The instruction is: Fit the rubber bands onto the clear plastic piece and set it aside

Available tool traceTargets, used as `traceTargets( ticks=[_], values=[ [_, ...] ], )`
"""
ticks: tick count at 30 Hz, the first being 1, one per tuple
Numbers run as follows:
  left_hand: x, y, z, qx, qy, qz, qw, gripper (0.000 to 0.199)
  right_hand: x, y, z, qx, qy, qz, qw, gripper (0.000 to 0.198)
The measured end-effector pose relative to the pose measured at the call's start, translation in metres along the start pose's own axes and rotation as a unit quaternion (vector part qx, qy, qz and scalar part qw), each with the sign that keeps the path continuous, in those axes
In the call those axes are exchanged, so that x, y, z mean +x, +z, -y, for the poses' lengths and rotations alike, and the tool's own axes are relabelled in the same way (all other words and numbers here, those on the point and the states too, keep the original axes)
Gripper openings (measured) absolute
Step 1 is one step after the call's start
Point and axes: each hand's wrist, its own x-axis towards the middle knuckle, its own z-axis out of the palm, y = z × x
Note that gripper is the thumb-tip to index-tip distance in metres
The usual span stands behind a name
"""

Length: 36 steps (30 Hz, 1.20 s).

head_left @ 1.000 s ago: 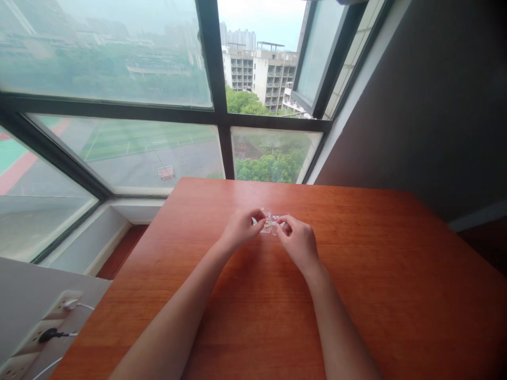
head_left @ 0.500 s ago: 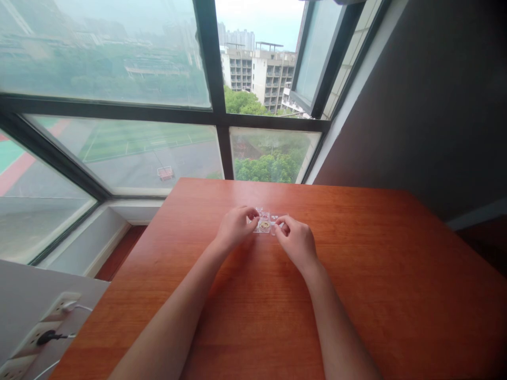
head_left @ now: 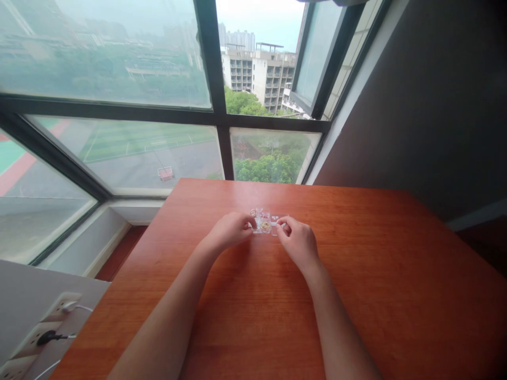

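Note:
A small clear plastic compartment box (head_left: 265, 230) lies on the table, its transparent lid (head_left: 274, 230) folded out to the right. Gold-coloured loops sit in its back-left and front-right compartments, and something reddish in the back-right one; they are too small to name. My left hand (head_left: 233, 228) is at the box's front-left side, fingers bent down and closed together, hiding that compartment. Whatever is between those fingertips cannot be made out. With thumb and index finger pinched, my right hand (head_left: 298, 238) holds the lid near its right side.
The brown wooden table (head_left: 253, 316) stretches around both forearms. Beyond its far edge are dark-framed windows (head_left: 222, 105). At lower left a wall carries sockets with a black plug (head_left: 47, 338) and cables. A dark wall rises on the right.
My left hand has shifted left and slightly toward me, from over the box's middle to its front-left corner, uncovering the back-left compartment. My right hand has barely moved at the lid.

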Motion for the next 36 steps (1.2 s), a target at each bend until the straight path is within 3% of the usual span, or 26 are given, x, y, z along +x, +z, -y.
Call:
traceTargets(
  ticks=[8,14,16,21,27,36],
  values=[
    [0.000,0.000,-0.002,0.021,0.000,0.021,1.000,0.021,0.003,-0.002,-0.010,-0.043,0.068,0.010,0.997,0.016],
    [0.007,0.006,0.014,-0.016,-0.012,-0.094,0.995,0.021,0.004,0.003,-0.021,-0.123,0.107,0.009,0.987,0.019],
    [0.010,0.010,0.021,-0.027,-0.013,-0.108,0.994,0.033,0.004,0.007,-0.023,-0.140,0.090,0.003,0.986,0.018],
    [0.012,0.020,0.033,-0.012,0.024,-0.066,0.997,0.064,0.003,0.014,-0.025,-0.157,0.054,-0.023,0.986,0.021],
    [0.010,0.021,0.036,0.017,0.039,-0.048,0.998,0.065,0.004,0.018,-0.027,-0.119,0.048,-0.012,0.992,0.027],
    [0.010,0.021,0.031,0.021,0.032,-0.048,0.998,0.060,0.006,0.018,-0.019,0.036,0.072,-0.002,0.997,0.046]
  ],
)
